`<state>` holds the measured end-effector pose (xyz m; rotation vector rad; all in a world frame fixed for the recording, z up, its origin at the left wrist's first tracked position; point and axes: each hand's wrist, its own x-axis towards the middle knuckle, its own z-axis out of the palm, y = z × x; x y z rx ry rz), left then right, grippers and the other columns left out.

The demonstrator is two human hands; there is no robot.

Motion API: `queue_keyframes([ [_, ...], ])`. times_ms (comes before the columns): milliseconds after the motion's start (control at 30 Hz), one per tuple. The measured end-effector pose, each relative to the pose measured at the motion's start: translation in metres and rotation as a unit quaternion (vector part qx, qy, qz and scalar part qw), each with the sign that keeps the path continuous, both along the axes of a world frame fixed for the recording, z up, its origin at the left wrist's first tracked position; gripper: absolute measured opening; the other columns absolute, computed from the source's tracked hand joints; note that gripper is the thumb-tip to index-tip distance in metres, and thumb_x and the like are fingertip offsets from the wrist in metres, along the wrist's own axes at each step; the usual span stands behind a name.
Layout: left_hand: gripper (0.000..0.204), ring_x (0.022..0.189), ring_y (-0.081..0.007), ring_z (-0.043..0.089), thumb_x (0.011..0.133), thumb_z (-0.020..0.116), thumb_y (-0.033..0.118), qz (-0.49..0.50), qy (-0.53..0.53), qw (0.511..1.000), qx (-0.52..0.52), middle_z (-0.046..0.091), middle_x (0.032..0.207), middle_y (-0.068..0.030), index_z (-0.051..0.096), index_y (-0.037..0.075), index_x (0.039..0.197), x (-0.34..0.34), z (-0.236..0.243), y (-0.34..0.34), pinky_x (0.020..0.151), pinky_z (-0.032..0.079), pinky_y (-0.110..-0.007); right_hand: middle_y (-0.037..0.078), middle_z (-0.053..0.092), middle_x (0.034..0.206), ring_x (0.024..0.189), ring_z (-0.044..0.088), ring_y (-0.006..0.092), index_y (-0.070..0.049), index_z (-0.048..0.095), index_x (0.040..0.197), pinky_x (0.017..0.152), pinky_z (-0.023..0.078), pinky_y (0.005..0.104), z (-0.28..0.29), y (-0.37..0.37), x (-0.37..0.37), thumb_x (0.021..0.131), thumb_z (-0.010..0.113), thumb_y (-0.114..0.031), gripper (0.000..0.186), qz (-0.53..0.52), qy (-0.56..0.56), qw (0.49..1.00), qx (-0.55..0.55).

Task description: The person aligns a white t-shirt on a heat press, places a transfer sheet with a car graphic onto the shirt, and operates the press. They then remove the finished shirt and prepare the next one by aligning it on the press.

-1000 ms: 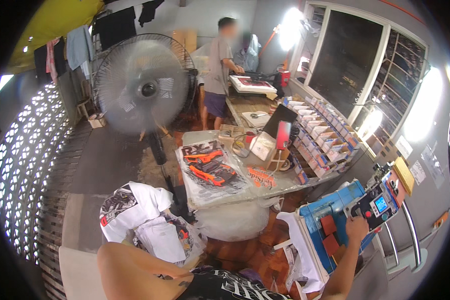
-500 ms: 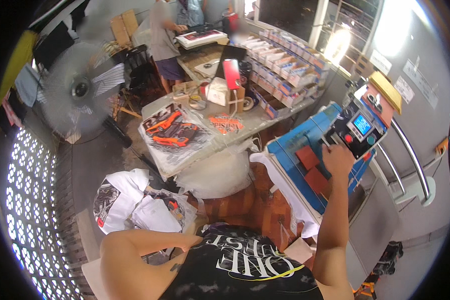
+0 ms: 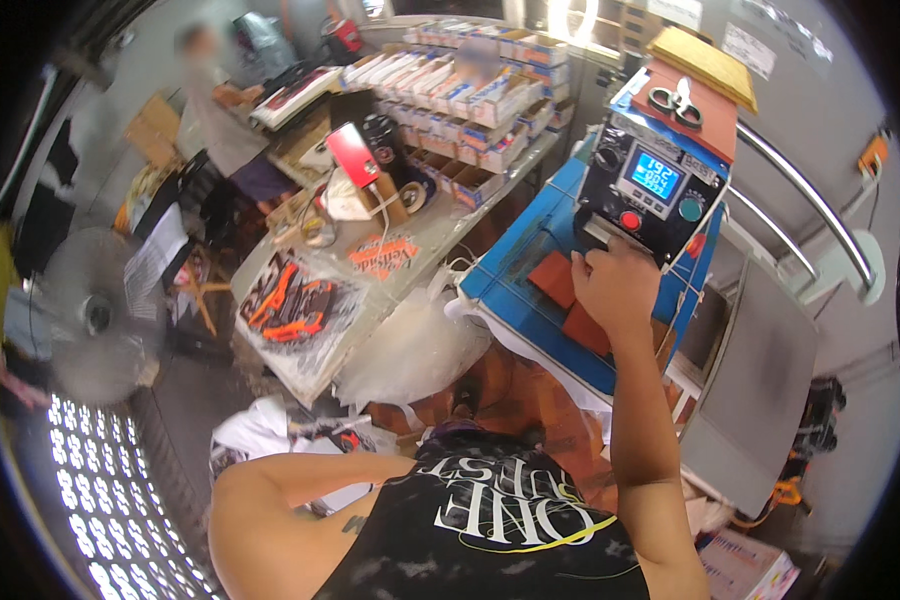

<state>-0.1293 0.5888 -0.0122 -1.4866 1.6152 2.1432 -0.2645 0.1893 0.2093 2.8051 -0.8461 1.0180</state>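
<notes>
My right hand (image 3: 615, 285) is closed at the front of the heat press, just under its control box (image 3: 655, 185), where a short metal handle (image 3: 596, 234) partly shows. The hand covers most of that handle. The box carries a lit blue display, a red button and a green button. Below it lies the blue platen cover (image 3: 515, 290) of the press, with reddish-brown blocks (image 3: 553, 279) on it beside my wrist. White fabric (image 3: 530, 350) hangs from the platen's near edge. My left arm bends in toward my waist, and its hand is hidden behind my black shirt (image 3: 490, 500).
Scissors (image 3: 677, 103) rest on top of the press. Leftward stands a work table (image 3: 370, 305) with an orange-and-black printed sheet (image 3: 290, 300), a red phone (image 3: 354, 153) and stacked boxes (image 3: 470, 95). A fan (image 3: 95, 315) is at far left; another person (image 3: 220, 125) works beyond the table.
My view has turned toward the right, so the press now sits nearer the middle and the table farther left. My right hand stays at the press front.
</notes>
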Motion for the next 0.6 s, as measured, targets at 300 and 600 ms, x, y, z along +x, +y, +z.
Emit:
queue_keyframes([
  [300,0.031,0.096,-0.0388,0.067,0.087,0.066,0.034,0.289,-0.354,0.680,-0.574,0.071,0.102,-0.0205,0.073,0.004,0.095,0.310,0.136,-0.280,0.086,0.052,-0.050,0.008,0.057,0.067,0.063,0.062,0.0308,-0.010,0.067,0.052,0.064,0.048,0.0428,-0.002,0.007,0.025,0.075,0.082,-0.034,0.037,-0.087,-0.017,0.993,-0.073],
  [600,0.078,0.142,-0.0357,0.049,0.084,0.073,0.062,0.314,-0.722,0.591,-0.177,0.054,0.151,-0.0137,0.059,0.013,0.143,0.501,0.215,-0.393,0.117,0.025,-0.065,0.003,0.053,0.063,0.059,0.059,0.0235,-0.016,0.056,0.045,0.058,0.037,0.0361,-0.005,0.000,0.032,0.062,0.089,-0.023,0.037,-0.080,-0.005,0.984,-0.162],
])
